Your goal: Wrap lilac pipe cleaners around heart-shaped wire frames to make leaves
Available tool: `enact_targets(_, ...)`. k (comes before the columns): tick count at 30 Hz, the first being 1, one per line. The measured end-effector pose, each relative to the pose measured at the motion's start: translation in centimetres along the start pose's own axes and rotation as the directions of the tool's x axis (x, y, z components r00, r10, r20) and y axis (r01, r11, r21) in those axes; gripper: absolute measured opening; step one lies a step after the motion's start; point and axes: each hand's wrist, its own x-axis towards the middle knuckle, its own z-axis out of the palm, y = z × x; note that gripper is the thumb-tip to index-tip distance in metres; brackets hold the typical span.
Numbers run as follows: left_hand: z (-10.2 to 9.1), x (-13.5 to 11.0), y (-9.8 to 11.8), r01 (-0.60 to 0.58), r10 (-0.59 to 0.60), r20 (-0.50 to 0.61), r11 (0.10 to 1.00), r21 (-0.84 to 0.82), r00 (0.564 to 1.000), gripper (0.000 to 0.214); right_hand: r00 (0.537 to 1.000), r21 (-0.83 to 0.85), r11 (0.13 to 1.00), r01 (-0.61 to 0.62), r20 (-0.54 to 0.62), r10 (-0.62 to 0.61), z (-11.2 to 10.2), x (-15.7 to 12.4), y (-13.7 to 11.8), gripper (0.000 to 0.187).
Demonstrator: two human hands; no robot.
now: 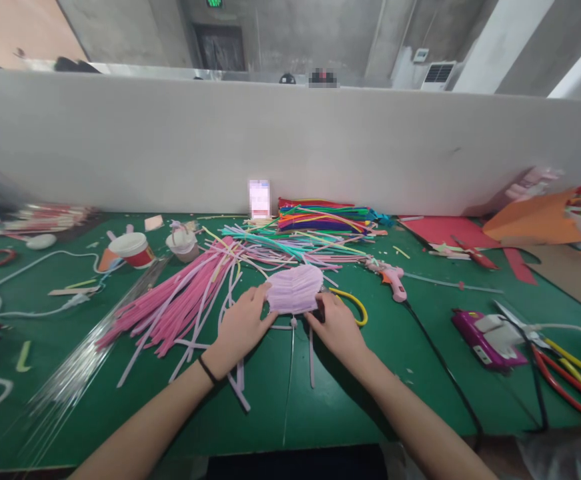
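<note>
A lilac panel of pipe cleaners (294, 290), laid side by side in a petal-like shape, is held between my hands above the green table. My left hand (243, 327) has its fingers closed on the left edge, thumb at the lower corner. At the right edge my right hand (337, 327) pinches the panel, some fingers hidden behind it. Below the panel a thin wire (290, 380) with a small lilac knob (293, 323) at its top runs toward me. A loose lilac pipe cleaner (311, 357) lies beside it. Yellow scissor handles (363, 310) show behind my right hand.
Pink pipe cleaners (185, 293) lie left, near thin clear rods (100, 340). Multicoloured pipe cleaners (325, 217) and a phone (259, 199) are by the partition (290, 140). Right are a pink glue gun (396, 283), a purple power strip (485, 343) and red-handled scissors (560, 380).
</note>
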Motion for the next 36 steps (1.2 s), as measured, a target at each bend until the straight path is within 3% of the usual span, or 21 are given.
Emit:
enact_targets(2,0.3,-0.1,0.2,-0.153,0.159,-0.040,0.981,0.119,0.986,0.026,1.000,-0.097,0.995,0.012,-0.020,-0.014,-0.1,-0.3,-0.2,0.021)
enact_targets(6,0.9,0.0,0.4,-0.364,0.361,0.054,0.927,0.089,0.931,0.011,0.992,-0.249,0.961,0.116,-0.025,-0.127,-0.6,-0.5,-0.4,0.017)
enact_targets(11,1.7,0.2,0.4,-0.414,0.413,0.030,0.908,0.069,0.910,0.015,0.911,-0.262,0.873,0.412,0.123,-0.393,-0.5,0.2,-0.1,0.008)
enact_targets(18,1.9,0.2,0.2,-0.445,0.446,0.021,0.888,0.116,0.895,0.018,0.829,-0.264,0.786,0.559,0.178,-0.530,0.6,1.5,0.4,0.013)
enact_targets(30,2.9,0.4,0.5,-0.460,0.471,-0.018,0.869,0.184,0.882,0.017,0.804,-0.290,0.750,0.595,0.197,-0.561,0.6,1.5,0.5,0.015)
enact_targets(36,2.7,0.5,0.8,-0.492,0.508,0.032,0.815,0.307,0.861,0.023,0.863,-0.254,0.825,0.505,0.148,-0.482,0.4,1.2,0.1,0.013)
